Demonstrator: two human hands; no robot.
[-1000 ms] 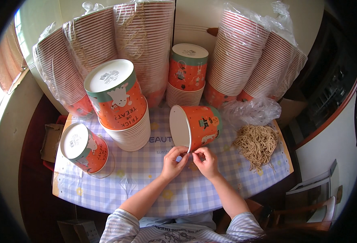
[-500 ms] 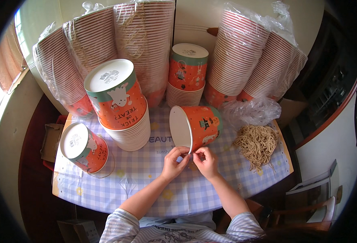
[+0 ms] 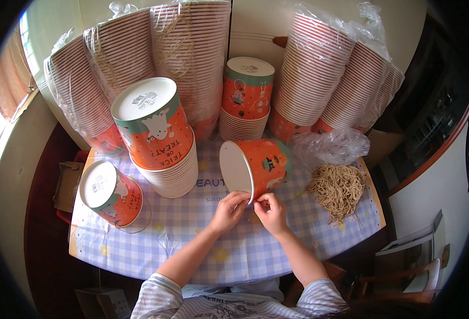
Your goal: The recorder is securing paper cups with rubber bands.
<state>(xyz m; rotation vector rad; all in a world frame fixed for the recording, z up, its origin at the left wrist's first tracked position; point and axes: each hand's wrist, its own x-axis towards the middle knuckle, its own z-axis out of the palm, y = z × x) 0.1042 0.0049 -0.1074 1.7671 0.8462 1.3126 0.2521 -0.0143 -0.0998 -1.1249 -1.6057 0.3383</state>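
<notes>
An orange paper bucket (image 3: 264, 169) with a green base band lies on its side in front of me, its white open mouth facing left. My left hand (image 3: 229, 212) is closed on the near part of its rim, fingertips inside the mouth. Just outside the same rim, my right hand (image 3: 271, 215) is closed in a pinch against or close to the bucket wall. Whatever its fingertips hold is too small to make out. A heap of tan cords (image 3: 338, 192) lies to the right of the hands.
Upside-down bucket stacks stand at left (image 3: 165, 170) and back centre (image 3: 243, 125). A single bucket (image 3: 110, 194) with a cord handle sits at far left. Tall plastic-wrapped stacks (image 3: 192, 69) line the back, and a crumpled clear bag (image 3: 330, 146) lies behind the cords on the checked tablecloth (image 3: 186, 239).
The lying bucket has turned slightly, its mouth shifting a little left. Both hands stay at the rim with only small finger movements.
</notes>
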